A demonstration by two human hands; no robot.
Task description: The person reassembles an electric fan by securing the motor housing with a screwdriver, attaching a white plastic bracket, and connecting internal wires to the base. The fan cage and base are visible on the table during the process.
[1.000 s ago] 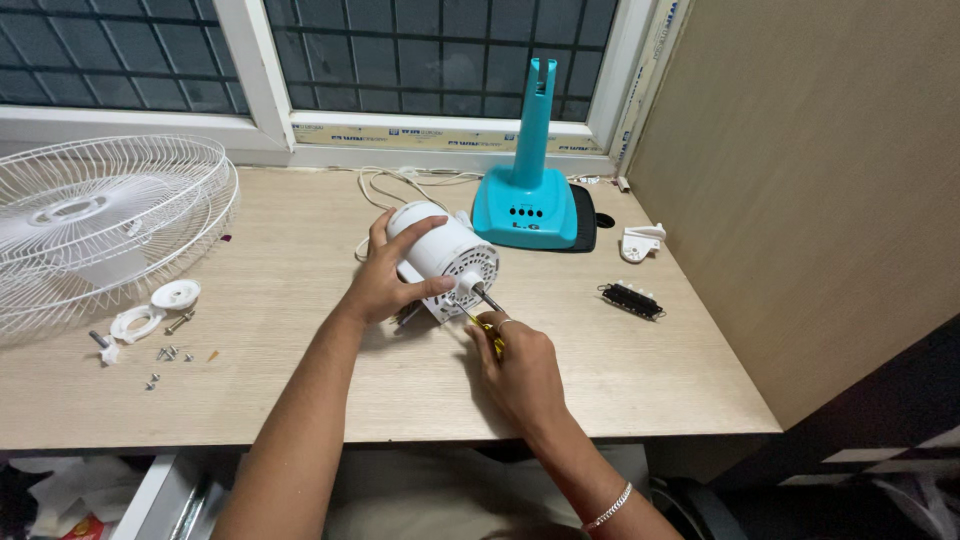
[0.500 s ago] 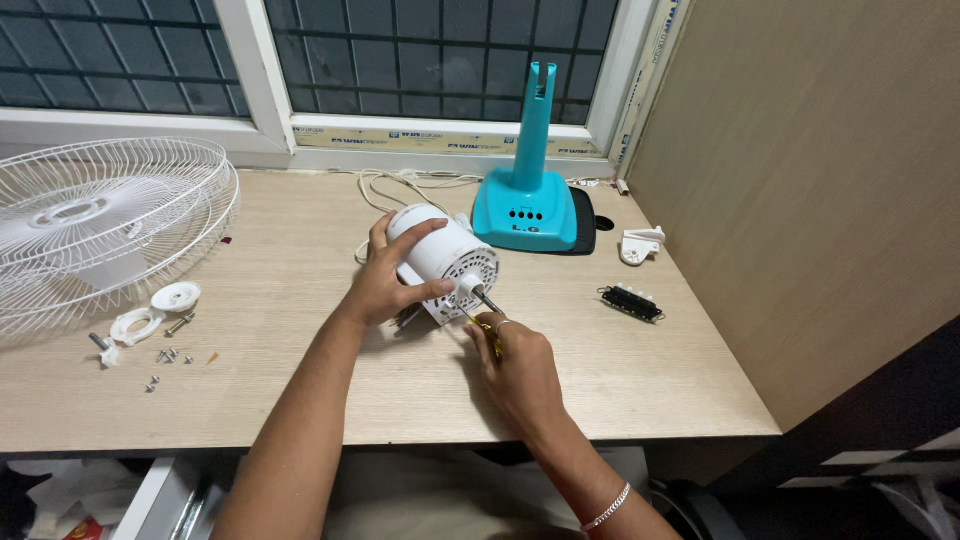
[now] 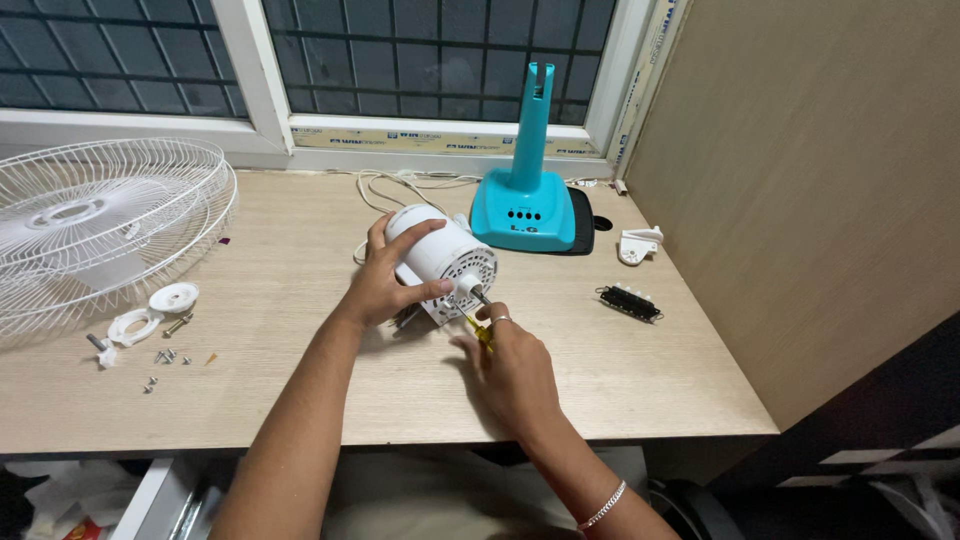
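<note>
Fan motor housing (image 3: pixel 440 255), white, table centre, clasped by left hand (image 3: pixel 385 280); right hand (image 3: pixel 512 365) at its 5 o'clock, clenched on yellow-handled screwdriver (image 3: pixel 481 327) at vented face; risk: tip slipping, screw dropping among loose screws (image 3: pixel 165 356).

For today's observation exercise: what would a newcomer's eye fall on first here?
The white fan motor at the table's middle, gripped by the left hand while the right hand works a yellow screwdriver at its face. Behind stands a turquoise fan stand; a white wire fan guard lies far left.
</note>
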